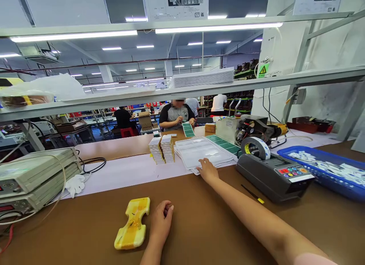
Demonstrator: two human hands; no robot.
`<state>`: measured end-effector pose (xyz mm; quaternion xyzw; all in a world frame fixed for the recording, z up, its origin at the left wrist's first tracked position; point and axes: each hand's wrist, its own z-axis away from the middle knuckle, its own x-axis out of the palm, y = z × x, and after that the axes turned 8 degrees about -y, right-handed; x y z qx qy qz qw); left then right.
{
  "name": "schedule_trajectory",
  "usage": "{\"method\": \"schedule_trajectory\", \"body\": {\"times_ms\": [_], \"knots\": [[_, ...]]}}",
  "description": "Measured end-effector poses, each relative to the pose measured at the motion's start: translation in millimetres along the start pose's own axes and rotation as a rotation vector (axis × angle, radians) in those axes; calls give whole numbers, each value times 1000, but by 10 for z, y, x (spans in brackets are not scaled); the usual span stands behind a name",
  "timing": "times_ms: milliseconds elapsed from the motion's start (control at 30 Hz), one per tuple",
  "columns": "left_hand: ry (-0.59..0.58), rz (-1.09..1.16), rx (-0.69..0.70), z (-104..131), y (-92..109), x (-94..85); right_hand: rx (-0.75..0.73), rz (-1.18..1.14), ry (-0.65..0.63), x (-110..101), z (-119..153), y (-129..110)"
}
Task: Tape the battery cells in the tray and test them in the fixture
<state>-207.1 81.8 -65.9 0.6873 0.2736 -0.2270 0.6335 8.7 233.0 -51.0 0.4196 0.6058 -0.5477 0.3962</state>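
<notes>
My right hand (pixel 208 170) reaches forward to the near edge of a stack of shallow white plastic trays (pixel 199 149). Its fingers are spread and touch the front corner; I cannot see a firm grip. My left hand (pixel 162 221) rests on the brown work surface, fingers loosely curled, thumb apart, nothing visible in it. Just left of it lies a yellow, waisted foam-like block (pixel 132 223) with amber tape across it. Stacks of small white pieces with yellowish edges (pixel 161 149) stand left of the trays.
On the right are a dark tape dispenser (pixel 273 177), a tape roll (pixel 256 148), a black-and-yellow tool (pixel 253 194) and a blue basket (pixel 327 170) of white pieces. Green sheets (pixel 224 143) lie behind the trays. Instruments (pixel 40 177) and a white glove (pixel 75 185) sit left. A co-worker (pixel 177 116) faces me.
</notes>
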Motion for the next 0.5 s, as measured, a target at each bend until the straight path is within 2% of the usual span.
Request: {"method": "schedule_trajectory", "body": {"times_ms": [67, 133, 200, 267, 367, 500], "knots": [[1, -2, 3, -8, -18, 3, -170, -75, -21, 34, 431, -26], [4, -6, 12, -22, -40, 7, -371, -165, -123, 93, 930, -24], [6, -8, 20, -35, -58, 8, -504, -195, -246, 135, 1380, -20], [8, -8, 20, -42, -65, 4, -606, -196, -302, 134, 1682, -39], [3, -9, 27, -31, -47, -11, -666, -207, -296, 87, 1811, -113], [-7, -1, 27, 1, -3, -29, -659, -221, -261, 75, 1704, -187]]}}
